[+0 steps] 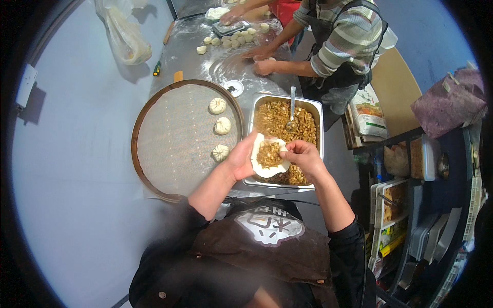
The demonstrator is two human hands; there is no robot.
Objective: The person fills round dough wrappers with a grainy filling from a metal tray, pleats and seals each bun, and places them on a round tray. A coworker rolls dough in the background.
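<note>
A round dough wrapper (270, 170) heaped with chopped filling (269, 154) rests in my left hand (243, 157). The fingers of my right hand (305, 157) pinch its right edge. Both hands are above the near part of a steel pan (319, 115) full of the same brown filling, where a metal spoon (293, 106) stands with its bowl sunk in. Left of the pan lies a round, wood-rimmed steamer tray (135, 138) with a mesh liner. Three pleated buns (218, 106) sit in a column along its right side.
Beyond the tray, a floured steel table (185, 50) bears several dough pieces (235, 39), a digital scale (230, 27) and a small white dish (234, 88). A co-worker in a striped sleeve (342, 50) handles dough there; another person's hand (232, 16) reaches the scale. Loaded shelves (414, 184) stand at right.
</note>
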